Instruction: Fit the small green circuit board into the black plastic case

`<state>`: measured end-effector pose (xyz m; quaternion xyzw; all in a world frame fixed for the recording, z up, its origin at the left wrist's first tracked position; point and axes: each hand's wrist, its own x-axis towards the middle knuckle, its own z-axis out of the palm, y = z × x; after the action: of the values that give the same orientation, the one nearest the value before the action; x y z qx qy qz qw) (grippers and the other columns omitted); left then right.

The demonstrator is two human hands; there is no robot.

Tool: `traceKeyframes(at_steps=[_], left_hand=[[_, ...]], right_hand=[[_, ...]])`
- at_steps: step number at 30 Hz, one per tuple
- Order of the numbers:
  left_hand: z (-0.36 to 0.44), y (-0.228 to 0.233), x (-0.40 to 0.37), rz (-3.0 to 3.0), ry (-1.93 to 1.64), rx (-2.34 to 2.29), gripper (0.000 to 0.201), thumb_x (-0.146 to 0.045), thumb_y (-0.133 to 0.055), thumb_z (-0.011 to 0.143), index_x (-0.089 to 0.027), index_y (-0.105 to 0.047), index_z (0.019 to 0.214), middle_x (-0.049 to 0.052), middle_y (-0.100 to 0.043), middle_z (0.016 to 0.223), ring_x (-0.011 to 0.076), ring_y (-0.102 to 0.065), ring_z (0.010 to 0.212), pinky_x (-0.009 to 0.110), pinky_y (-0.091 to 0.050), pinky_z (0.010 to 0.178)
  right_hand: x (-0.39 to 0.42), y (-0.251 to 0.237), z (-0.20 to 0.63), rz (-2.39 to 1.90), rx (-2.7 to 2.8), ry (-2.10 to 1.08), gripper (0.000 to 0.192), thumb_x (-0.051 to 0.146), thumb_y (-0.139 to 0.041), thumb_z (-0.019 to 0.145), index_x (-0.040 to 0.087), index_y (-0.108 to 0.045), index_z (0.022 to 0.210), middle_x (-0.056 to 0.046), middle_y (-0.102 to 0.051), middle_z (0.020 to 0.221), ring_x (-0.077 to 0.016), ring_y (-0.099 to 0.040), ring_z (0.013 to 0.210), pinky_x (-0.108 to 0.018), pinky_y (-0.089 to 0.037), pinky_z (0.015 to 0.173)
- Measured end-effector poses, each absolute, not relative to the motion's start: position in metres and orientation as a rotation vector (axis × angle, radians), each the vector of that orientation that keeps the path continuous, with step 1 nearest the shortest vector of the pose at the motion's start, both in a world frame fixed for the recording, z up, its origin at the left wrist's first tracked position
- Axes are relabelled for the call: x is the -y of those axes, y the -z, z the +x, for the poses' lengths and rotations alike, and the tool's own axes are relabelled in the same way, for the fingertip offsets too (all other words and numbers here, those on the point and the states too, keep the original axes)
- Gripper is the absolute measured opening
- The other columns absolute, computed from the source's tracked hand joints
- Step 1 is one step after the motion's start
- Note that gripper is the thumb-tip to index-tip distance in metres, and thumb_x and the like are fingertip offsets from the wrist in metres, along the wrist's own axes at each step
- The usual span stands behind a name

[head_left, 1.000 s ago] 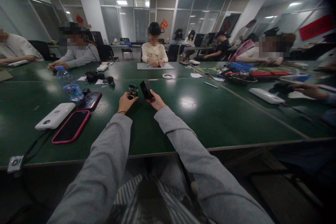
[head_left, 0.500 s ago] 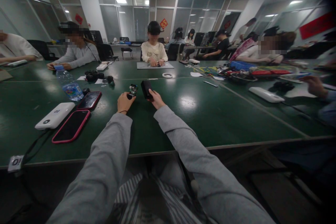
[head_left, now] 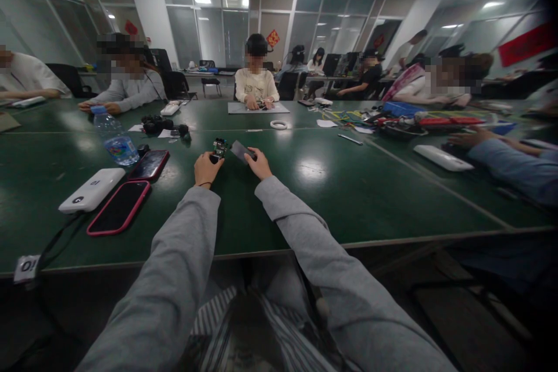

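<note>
Over the green table (head_left: 331, 197), my left hand (head_left: 206, 170) is closed on a small circuit board (head_left: 221, 147) with parts standing up from it and a black piece at its lower end. My right hand (head_left: 260, 164) grips a dark, flat-faced rectangular case (head_left: 242, 151), tilted so that its face looks grey in the light. The case's left end comes close to the board; whether they touch I cannot tell. My fingers hide part of both things.
On the left stand a water bottle (head_left: 114, 138), a white power bank (head_left: 91, 190) and two phones, one pink-edged (head_left: 118, 208). Black gear (head_left: 159, 126) lies beyond. A white ring (head_left: 279, 125), a pen-like stick (head_left: 350, 139) and tangled cables (head_left: 349, 118) lie farther off. Several people sit around.
My right hand has turned the case, so its face shows grey and it leans toward the board. My left hand stays nearly still. At right, another person's arm has reached farther over the table.
</note>
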<state>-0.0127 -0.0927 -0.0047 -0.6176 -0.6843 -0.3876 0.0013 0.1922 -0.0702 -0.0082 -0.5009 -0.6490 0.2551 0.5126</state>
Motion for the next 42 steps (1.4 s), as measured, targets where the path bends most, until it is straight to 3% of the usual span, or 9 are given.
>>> traceKeyframes(at_steps=[7, 15, 19, 22, 25, 28, 32, 37, 42], left_hand=[[-0.013, 0.004, 0.095, -1.926, 1.211, 2.146, 0.05, -0.051, -0.06, 0.076, -0.016, -0.06, 0.111, 0.015, -0.063, 0.105, 0.0291, -0.058, 0.101, 0.038, -0.043, 0.085], [-0.013, 0.002, 0.095, -1.934, 1.219, 2.156, 0.049, -0.052, -0.061, 0.075, -0.016, -0.06, 0.11, 0.015, -0.063, 0.106, 0.0297, -0.057, 0.103, 0.04, -0.042, 0.088], [-0.012, 0.002, 0.096, -1.95, 1.226, 2.161, 0.05, -0.053, -0.06, 0.076, -0.017, -0.06, 0.11, 0.016, -0.062, 0.106, 0.0307, -0.057, 0.102, 0.041, -0.042, 0.086], [-0.011, 0.002, 0.096, -1.947, 1.227, 2.169, 0.05, -0.053, -0.06, 0.076, -0.017, -0.059, 0.111, 0.016, -0.062, 0.107, 0.0318, -0.057, 0.103, 0.042, -0.042, 0.086], [-0.012, 0.002, 0.096, -1.949, 1.227, 2.163, 0.05, -0.053, -0.06, 0.076, -0.017, -0.059, 0.111, 0.016, -0.062, 0.107, 0.0318, -0.057, 0.103, 0.041, -0.042, 0.086], [-0.013, 0.002, 0.096, -1.954, 1.239, 2.159, 0.05, -0.053, -0.06, 0.075, -0.017, -0.06, 0.11, 0.016, -0.062, 0.106, 0.0306, -0.058, 0.101, 0.04, -0.042, 0.086], [-0.013, 0.002, 0.095, -1.946, 1.254, 2.175, 0.048, -0.052, -0.062, 0.075, -0.017, -0.06, 0.108, 0.015, -0.062, 0.105, 0.0286, -0.058, 0.101, 0.038, -0.042, 0.087], [-0.012, 0.001, 0.096, -1.949, 1.239, 2.19, 0.049, -0.051, -0.061, 0.075, -0.017, -0.059, 0.11, 0.015, -0.062, 0.106, 0.0291, -0.057, 0.103, 0.039, -0.041, 0.087], [-0.013, 0.001, 0.097, -1.973, 1.233, 2.162, 0.049, -0.052, -0.06, 0.076, -0.017, -0.06, 0.11, 0.016, -0.062, 0.105, 0.0298, -0.058, 0.101, 0.039, -0.042, 0.085]], right_hand=[[0.073, 0.008, 0.192, -1.329, 1.728, -0.371, 0.033, 0.037, -0.058, 0.085, 0.022, -0.063, 0.114, -0.01, -0.056, 0.103, -0.0225, -0.052, 0.1, -0.038, -0.039, 0.096], [0.072, 0.003, 0.206, -1.549, 1.376, -0.535, 0.036, 0.043, -0.043, 0.092, 0.02, -0.067, 0.079, -0.009, -0.065, 0.086, -0.0237, -0.058, 0.094, -0.037, -0.04, 0.091], [0.076, -0.001, 0.205, -1.525, 1.388, -0.47, 0.047, 0.053, -0.032, 0.094, 0.021, -0.065, 0.095, -0.01, -0.063, 0.093, -0.024, -0.054, 0.1, -0.041, -0.038, 0.095], [0.081, -0.001, 0.198, -1.381, 1.615, -0.271, 0.047, 0.057, -0.053, 0.084, 0.022, -0.059, 0.115, -0.011, -0.057, 0.109, -0.0265, -0.047, 0.109, -0.043, -0.036, 0.098], [0.084, 0.002, 0.192, -1.311, 1.808, -0.166, 0.039, 0.044, -0.065, 0.079, 0.022, -0.063, 0.112, -0.012, -0.055, 0.11, -0.0286, -0.044, 0.11, -0.043, -0.037, 0.097], [0.08, 0.003, 0.195, -1.343, 1.756, -0.255, 0.027, 0.04, -0.06, 0.083, 0.022, -0.068, 0.101, -0.011, -0.058, 0.1, -0.0277, -0.045, 0.106, -0.043, -0.036, 0.097], [0.075, 0.0, 0.204, -1.418, 1.546, -0.408, 0.032, 0.047, -0.05, 0.088, 0.02, -0.067, 0.093, -0.01, -0.06, 0.096, -0.0265, -0.046, 0.106, -0.046, -0.032, 0.101], [0.077, 0.002, 0.206, -1.448, 1.517, -0.258, 0.047, 0.054, -0.055, 0.083, 0.019, -0.059, 0.113, -0.014, -0.055, 0.11, -0.0282, -0.048, 0.109, -0.048, -0.035, 0.098], [0.083, 0.009, 0.219, -1.45, 1.825, -0.132, 0.054, 0.031, -0.067, 0.076, 0.016, -0.05, 0.125, -0.015, -0.053, 0.119, -0.0287, -0.049, 0.113, -0.045, -0.04, 0.097]])
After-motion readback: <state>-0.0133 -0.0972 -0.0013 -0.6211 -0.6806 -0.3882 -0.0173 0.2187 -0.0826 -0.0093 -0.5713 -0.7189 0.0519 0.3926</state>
